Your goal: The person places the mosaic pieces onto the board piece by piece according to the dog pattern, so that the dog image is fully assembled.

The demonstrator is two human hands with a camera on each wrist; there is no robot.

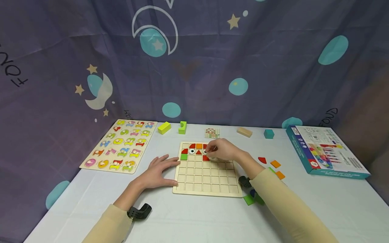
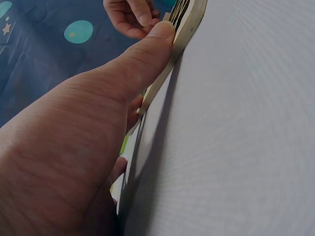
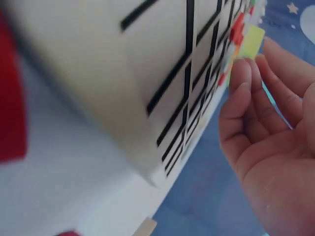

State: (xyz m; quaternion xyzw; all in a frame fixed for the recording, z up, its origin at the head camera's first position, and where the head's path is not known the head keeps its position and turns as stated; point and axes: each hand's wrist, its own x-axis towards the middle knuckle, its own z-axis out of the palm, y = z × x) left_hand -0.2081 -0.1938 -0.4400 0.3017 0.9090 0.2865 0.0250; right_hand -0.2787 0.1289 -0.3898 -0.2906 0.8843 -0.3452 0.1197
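Observation:
A pale wooden grid board [image 1: 209,179] lies on the table, with several coloured tiles in its upper rows. Among these are a white tile with a black eye [image 1: 191,151], a red triangle tile [image 1: 199,152] and a green square tile [image 1: 183,157]. My left hand [image 1: 159,172] touches the board's left edge with spread fingers; its thumb [image 2: 160,37] lies on the rim. Over the upper rows, my right hand [image 1: 223,149] pinches a second eye tile [image 1: 205,152] at its cell, mostly covered by the fingertips. In the right wrist view the thumb and fingertips meet.
Loose red [image 1: 262,160], orange [image 1: 275,164] and green tiles [image 1: 248,200] lie right of the board. A number puzzle [image 1: 101,155] is at left, a boxed set [image 1: 331,152] at right. Blocks [image 1: 164,128] and a pattern card [image 1: 212,133] stand behind.

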